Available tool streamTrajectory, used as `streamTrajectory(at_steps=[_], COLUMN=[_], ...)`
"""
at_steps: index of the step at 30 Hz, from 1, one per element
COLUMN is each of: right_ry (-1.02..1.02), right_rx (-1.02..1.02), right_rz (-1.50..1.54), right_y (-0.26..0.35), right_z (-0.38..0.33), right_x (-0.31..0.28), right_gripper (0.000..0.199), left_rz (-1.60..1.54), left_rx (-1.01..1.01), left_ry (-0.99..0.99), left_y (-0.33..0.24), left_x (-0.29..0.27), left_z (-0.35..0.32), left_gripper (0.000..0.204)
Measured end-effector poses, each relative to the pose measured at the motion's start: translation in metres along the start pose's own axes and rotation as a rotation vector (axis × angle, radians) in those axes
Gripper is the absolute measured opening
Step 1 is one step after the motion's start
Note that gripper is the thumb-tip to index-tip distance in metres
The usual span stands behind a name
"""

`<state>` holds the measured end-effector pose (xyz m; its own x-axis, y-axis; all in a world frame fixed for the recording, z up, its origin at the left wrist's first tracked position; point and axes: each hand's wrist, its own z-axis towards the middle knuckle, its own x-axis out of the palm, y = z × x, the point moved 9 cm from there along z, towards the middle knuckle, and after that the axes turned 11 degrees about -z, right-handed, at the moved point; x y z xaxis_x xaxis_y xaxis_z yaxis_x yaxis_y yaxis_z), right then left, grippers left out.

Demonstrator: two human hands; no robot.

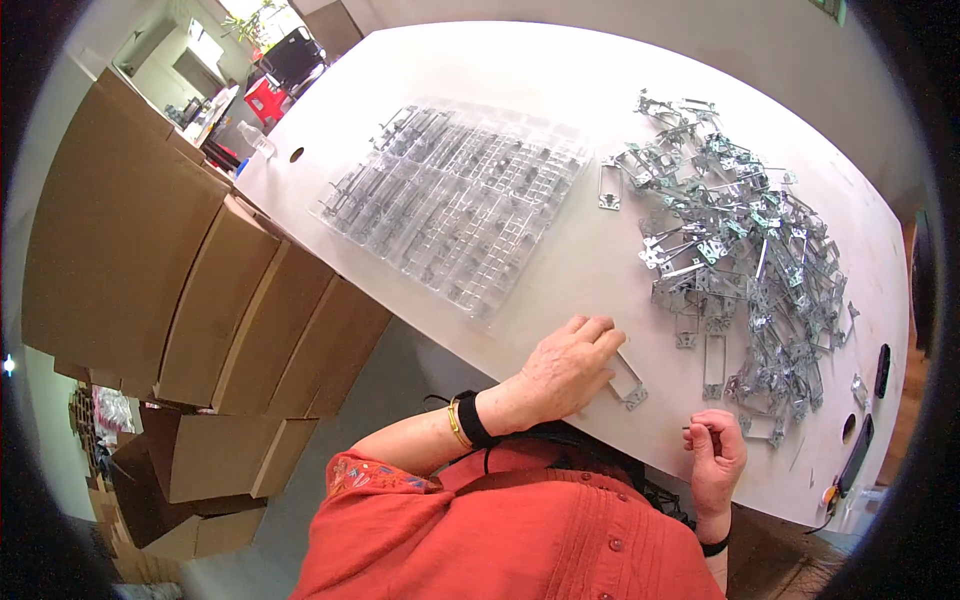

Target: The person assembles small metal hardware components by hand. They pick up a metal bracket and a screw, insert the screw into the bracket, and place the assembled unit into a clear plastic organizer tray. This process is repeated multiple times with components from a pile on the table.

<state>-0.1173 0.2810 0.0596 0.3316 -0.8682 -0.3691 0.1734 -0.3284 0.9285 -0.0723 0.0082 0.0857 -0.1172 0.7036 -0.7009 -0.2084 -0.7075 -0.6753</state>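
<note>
My left hand point(568, 370) is over the table's near edge, its fingers curled around one end of a thin rectangular metal bracket point(634, 398). The bracket's other end sticks out to the right of the fingers; the gripped part is hidden. To its right, my right hand point(716, 458) is closed in a pinch at the table edge. A small dark tip point(687, 428) pokes out between thumb and fingers, too small to name. Just beyond the right hand lies a large tangled heap of similar metal brackets point(745, 230), with a loose one point(714, 365) at its near side.
A clear plastic compartment tray point(490, 290), partly filled with metal parts, lies left of centre on the white table point(570, 240). Cardboard boxes point(130, 250) stand along the left side. Dark tools point(856, 458) lie near the right edge, beside a round hole.
</note>
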Motion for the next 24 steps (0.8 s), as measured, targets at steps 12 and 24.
streamTrajectory(at_steps=[12, 24], right_ry=[0.051, 0.035], right_rx=[-0.272, -0.399], right_rz=[-0.519, -0.503], right_y=[0.037, 0.054], right_z=[0.001, -0.001], right_x=[0.030, 0.049], right_gripper=[0.014, 0.020], left_rz=[0.047, 0.013], left_rx=[0.039, 0.106], left_ry=[0.049, -0.078], left_y=[0.008, 0.001], left_x=[0.006, -0.004], left_z=[-0.023, -0.042], left_gripper=[0.047, 0.053])
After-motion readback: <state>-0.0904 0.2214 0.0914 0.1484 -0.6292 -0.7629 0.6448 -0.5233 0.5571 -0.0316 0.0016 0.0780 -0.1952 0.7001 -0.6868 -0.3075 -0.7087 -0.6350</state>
